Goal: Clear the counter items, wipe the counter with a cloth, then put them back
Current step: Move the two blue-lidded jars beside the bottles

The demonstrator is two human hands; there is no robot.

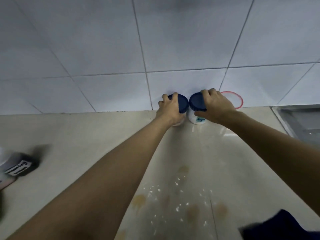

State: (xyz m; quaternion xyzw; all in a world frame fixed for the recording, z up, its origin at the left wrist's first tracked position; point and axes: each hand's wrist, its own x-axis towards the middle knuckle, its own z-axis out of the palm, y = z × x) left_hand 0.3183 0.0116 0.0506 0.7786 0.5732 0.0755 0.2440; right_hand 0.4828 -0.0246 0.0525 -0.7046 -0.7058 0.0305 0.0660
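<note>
- Two white plastic jars with dark blue screw lids are seen side by side at the back of the pale stone counter [97, 146], against the white tiled wall [107, 54]; the left jar [181, 103] is wrapped by the closed fingers of the left hand [170, 110], the sugar-labelled right jar [197, 116] is clasped at its lid by the right hand [216, 106].
- The clearing step is judged to be in hand: brown stains and white crumbs [174, 196] lie unwiped on the near counter.
- A straight lift clear of the wall is called for next.
- A clear red-rimmed container [239, 101] stands just beside the right hand.
- A steel sink [301, 120] bounds the right; open room lies centre-left, short of a blurred dark object [22, 165].
- A dark blue cloth [284, 226] is visible at the near right edge.
</note>
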